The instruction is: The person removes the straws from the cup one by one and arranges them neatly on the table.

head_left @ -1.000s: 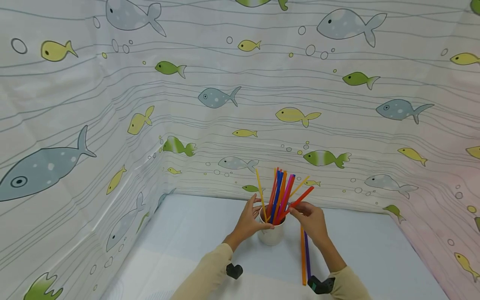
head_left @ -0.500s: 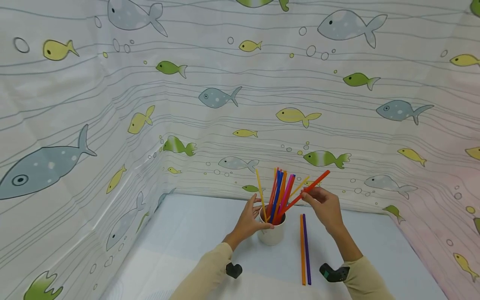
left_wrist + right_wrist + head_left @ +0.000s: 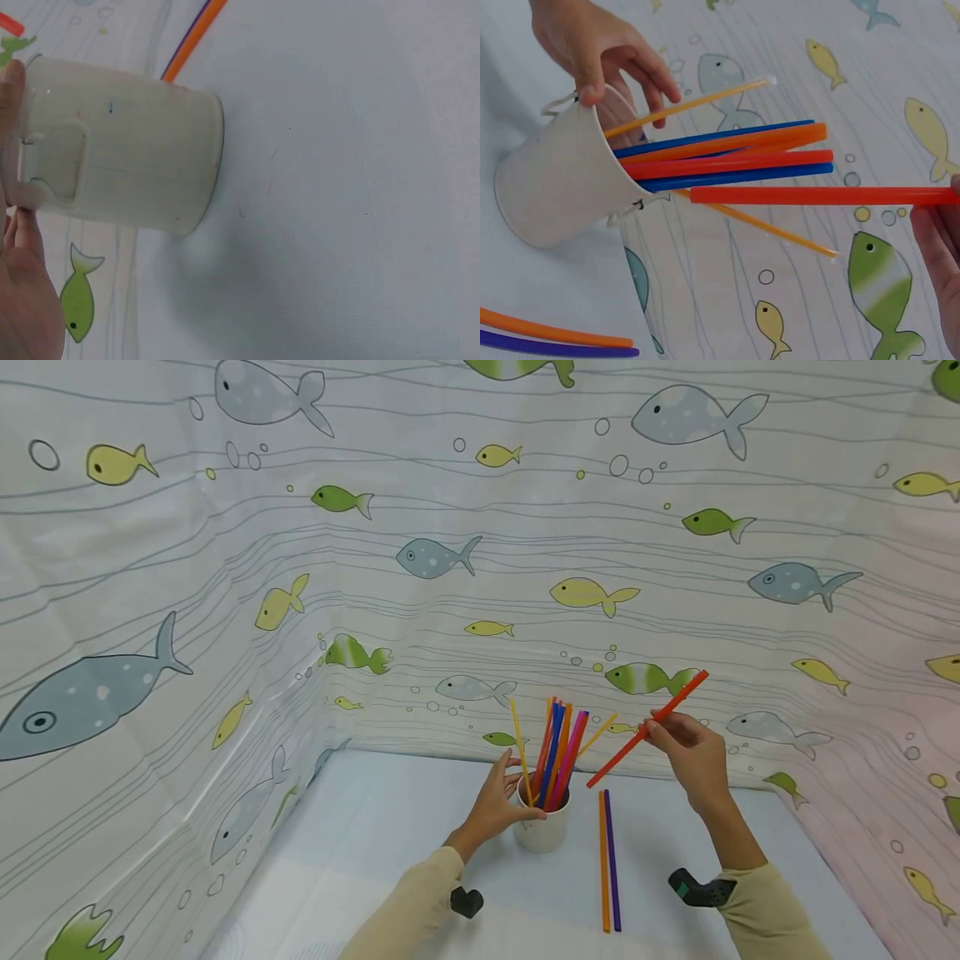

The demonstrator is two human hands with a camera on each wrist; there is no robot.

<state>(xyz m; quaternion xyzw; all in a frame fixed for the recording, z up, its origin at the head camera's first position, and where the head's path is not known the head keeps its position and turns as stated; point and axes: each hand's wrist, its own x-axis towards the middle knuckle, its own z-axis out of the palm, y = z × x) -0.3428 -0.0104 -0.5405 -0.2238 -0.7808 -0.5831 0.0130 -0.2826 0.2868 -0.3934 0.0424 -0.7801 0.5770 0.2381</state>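
The left hand [image 3: 497, 800] is gripping the cup [image 3: 540, 833] at its rim, thumb and fingers apart around it, as it is standing upright on the counter [image 3: 375, 827], holding a bunch [image 3: 558, 752] of straws. The right hand [image 3: 696, 760] is pinching the red straw [image 3: 633, 742] aslant in the air, clear of the cup. An orange straw [image 3: 604, 860] and a purple straw [image 3: 612, 860] are lying alongside each other nearby.

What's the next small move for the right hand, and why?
Probably lower the red straw beside the loose orange straw and purple straw: the right hand pinches it clear of the white cup, and that pair lies side by side on the table.
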